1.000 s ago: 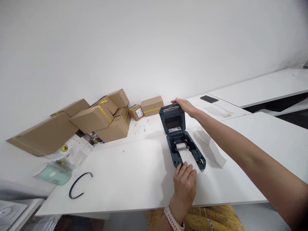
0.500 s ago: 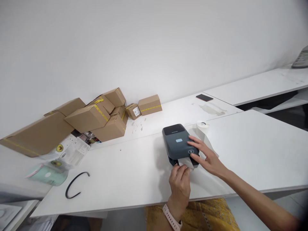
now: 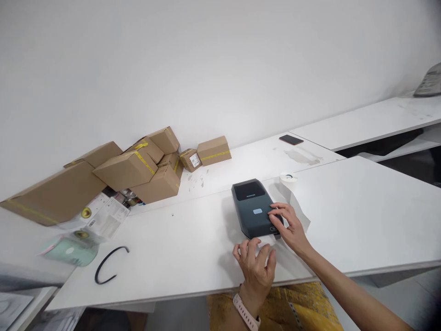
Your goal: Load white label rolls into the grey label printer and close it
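A dark blue-grey label printer [image 3: 252, 223] stands on the white table with its lid down. My right hand [image 3: 291, 227] rests its fingertips on the lid's right front part, fingers bent but apart. Just before the printer's front edge is my left hand [image 3: 255, 264], fingers spread and holding nothing, with a pale pink watch band [image 3: 245, 312] on the wrist. A bit of white label paper [image 3: 268, 240] pokes out at the printer's front. Behind lies a paper roll [image 3: 288, 178], and its loose strip [image 3: 299, 207] trails down along the printer's right side.
Several cardboard boxes [image 3: 124, 170] are piled at the back left against the wall. A curved black band [image 3: 99, 266] lies near the front left, close to a mint-green pouch [image 3: 74, 250]. At the back right lies a phone [image 3: 291, 139].
The printer's lid has come down, closing the gap at its front. My left hand has let go of the paper and spread its fingers; my right hand remains on the lid.
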Demonstrator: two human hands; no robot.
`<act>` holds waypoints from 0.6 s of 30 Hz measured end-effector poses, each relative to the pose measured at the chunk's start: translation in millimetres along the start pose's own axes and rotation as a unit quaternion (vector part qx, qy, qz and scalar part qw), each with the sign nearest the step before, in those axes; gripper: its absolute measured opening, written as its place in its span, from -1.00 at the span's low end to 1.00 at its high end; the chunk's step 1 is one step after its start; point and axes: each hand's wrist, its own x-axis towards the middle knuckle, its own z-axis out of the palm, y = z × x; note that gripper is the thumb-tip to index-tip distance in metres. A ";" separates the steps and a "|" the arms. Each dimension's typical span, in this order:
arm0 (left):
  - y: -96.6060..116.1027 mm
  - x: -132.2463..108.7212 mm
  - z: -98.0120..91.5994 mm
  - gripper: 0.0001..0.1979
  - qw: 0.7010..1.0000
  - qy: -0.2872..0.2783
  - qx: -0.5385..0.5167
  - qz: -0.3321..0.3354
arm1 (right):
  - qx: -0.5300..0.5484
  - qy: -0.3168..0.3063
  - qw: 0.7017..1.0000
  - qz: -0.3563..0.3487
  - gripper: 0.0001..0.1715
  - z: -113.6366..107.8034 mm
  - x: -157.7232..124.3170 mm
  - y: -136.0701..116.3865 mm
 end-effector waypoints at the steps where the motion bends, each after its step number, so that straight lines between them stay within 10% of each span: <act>1: -2.1 1.2 0.3 -0.82 0.999 0.007 -0.028 -0.029 | 0.017 0.010 0.999 0.032 -0.77 2.7 -0.5 1.9; 4: -12.3 14.5 5.4 -0.72 0.965 0.030 -0.148 -0.215 | 0.091 0.034 0.977 0.188 -0.29 10.0 -5.2 9.3; 8: -25.1 43.0 14.9 -0.28 0.798 -0.047 -0.389 -0.458 | 0.177 0.006 0.922 0.345 -0.10 14.6 -10.6 12.7; 11: -27.9 55.9 17.9 -0.29 0.727 -0.097 -0.499 -0.461 | 0.207 -0.015 0.909 0.362 -0.14 13.4 -10.0 7.1; 18: -25.1 59.1 17.7 -0.41 0.727 -0.083 -0.538 -0.419 | 0.216 -0.004 0.912 0.348 -0.23 13.2 -7.7 -3.9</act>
